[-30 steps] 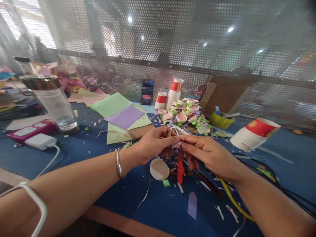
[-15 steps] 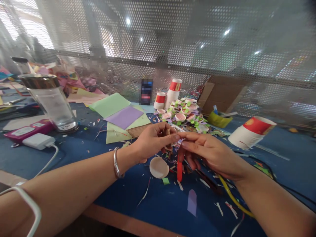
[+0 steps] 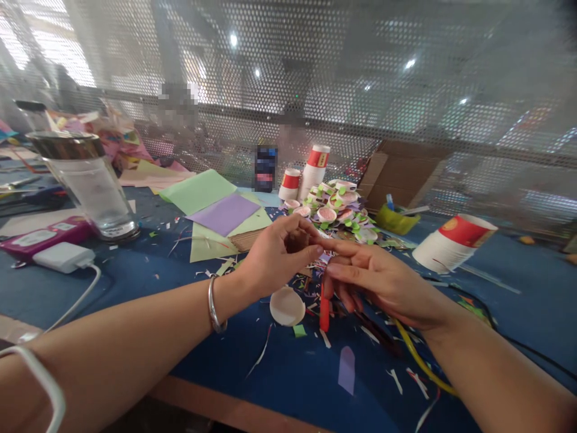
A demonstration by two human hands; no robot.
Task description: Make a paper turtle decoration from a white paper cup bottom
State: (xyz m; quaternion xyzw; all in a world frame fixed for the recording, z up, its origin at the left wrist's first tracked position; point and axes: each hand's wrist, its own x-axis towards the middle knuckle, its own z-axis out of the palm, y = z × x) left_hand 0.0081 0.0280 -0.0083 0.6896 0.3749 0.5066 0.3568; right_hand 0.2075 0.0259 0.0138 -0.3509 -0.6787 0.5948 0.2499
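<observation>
My left hand [image 3: 285, 252] and my right hand [image 3: 372, 273] meet at the fingertips above the blue table. The left thumb and curled fingers are pressed together, and the right thumb lies close against its fingers. Whatever they pinch is too small or hidden to make out. Under the right fingers is a red, handle-like piece [image 3: 324, 313]; I cannot tell whether they touch it. A pale round disc [image 3: 287, 306] lies below the left hand. Close by are a green paper scrap [image 3: 299, 331] and a purple paper piece [image 3: 347, 370].
Behind my hands, small round paper pieces with green tabs [image 3: 327, 214] form a pile beside stacked paper cups [image 3: 312, 174]. Coloured paper sheets [image 3: 225, 213] lie left of it. A glass bottle [image 3: 92, 192] stands left, a tipped cup stack [image 3: 453, 243] right. Scraps litter the table.
The whole view has shifted slightly. My hands stay together at the fingertips, with the left thumb and fingers a little further apart from the right hand's.
</observation>
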